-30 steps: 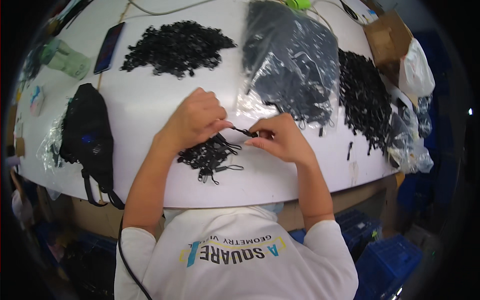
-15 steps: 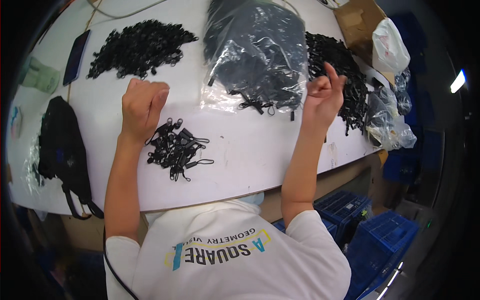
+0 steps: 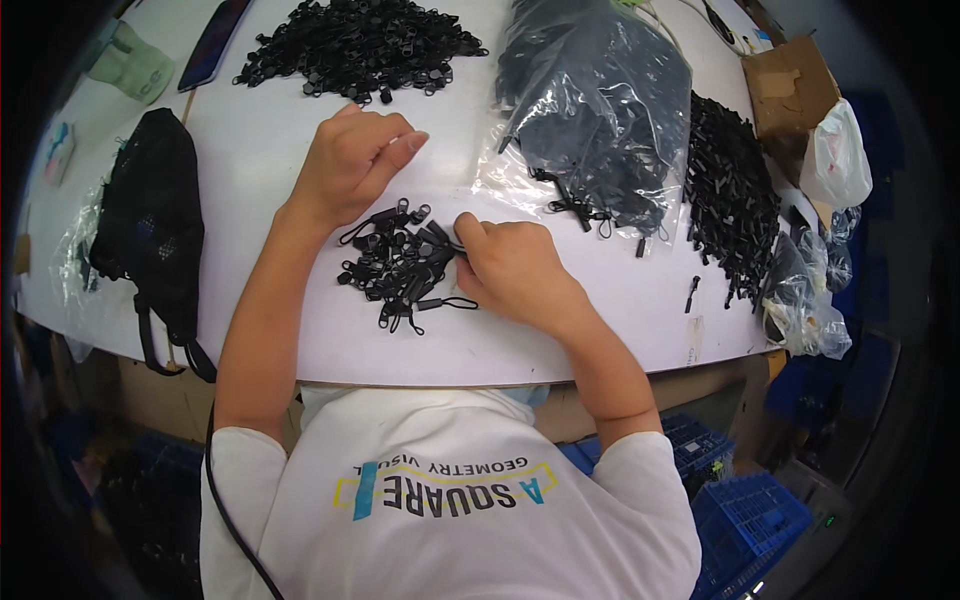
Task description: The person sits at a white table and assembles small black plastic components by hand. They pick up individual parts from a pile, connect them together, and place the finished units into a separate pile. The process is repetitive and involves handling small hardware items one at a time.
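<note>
So the right hand (image 3: 515, 270) came back down — half a second ago it was up by the black pile (image 3: 735, 195) on the right, now its fingers pinch into the small heap of black zipper pulls (image 3: 400, 265). Left hand (image 3: 350, 165) drifted slightly off that heap — loosely curled.

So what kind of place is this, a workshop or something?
Probably a small assembly or sorting workbench. A white table carries heaps of small black parts, a clear plastic bag of more, and both hands, left hand and right hand, work at a small pile.
</note>
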`<action>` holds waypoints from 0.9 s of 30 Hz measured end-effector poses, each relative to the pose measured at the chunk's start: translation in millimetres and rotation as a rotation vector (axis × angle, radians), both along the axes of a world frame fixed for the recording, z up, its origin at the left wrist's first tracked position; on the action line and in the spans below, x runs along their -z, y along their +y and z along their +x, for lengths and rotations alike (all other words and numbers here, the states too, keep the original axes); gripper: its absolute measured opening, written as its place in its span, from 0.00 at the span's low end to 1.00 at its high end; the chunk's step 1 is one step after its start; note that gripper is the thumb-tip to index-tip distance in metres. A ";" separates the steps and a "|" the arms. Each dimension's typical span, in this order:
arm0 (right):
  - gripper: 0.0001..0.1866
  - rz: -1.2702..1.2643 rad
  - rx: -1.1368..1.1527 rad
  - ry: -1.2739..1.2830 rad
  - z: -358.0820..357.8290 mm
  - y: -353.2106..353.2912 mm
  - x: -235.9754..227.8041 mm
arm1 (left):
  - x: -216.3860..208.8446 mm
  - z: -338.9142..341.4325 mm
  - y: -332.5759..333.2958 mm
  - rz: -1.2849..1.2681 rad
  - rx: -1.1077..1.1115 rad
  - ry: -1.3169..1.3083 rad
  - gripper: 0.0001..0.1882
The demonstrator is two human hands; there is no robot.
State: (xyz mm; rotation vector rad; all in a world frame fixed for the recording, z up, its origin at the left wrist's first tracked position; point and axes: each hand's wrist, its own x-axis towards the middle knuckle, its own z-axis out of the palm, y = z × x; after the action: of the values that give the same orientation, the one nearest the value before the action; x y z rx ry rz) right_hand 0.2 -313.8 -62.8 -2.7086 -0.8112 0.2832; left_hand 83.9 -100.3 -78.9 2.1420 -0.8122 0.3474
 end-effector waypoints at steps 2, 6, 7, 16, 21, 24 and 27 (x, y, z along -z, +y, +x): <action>0.11 -0.059 0.015 0.006 1.8 1.2 6.1 | -1.8 -0.2 -0.1 0.051 0.040 0.039 0.09; 0.09 0.075 0.049 0.087 7.1 -14.1 -1.4 | -8.3 -6.9 -2.8 0.132 0.109 0.176 0.11; 0.08 0.210 0.063 0.104 10.1 -21.2 -3.4 | -8.9 -7.9 -3.1 0.149 0.121 0.210 0.12; 0.05 0.977 0.084 0.211 25.2 -43.0 -7.4 | -14.0 -16.9 -8.6 0.416 0.171 0.228 0.16; 0.09 1.174 0.028 0.079 29.6 -29.3 -4.9 | -12.5 -24.2 -14.4 0.474 0.177 0.256 0.11; 0.12 1.301 -0.055 0.023 28.8 -31.9 -5.1 | -14.2 -24.0 -18.1 0.482 0.188 0.253 0.09; 0.14 1.500 -0.184 0.396 23.5 -44.8 4.6 | -8.5 -23.6 -16.7 0.373 0.197 0.153 0.09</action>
State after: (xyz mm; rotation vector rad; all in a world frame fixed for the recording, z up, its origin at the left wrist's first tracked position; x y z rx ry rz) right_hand 23.7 -358.7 -67.4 -1.1371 -0.6867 0.1286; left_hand 60.2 -117.0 -70.4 2.3662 -1.0528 -0.0774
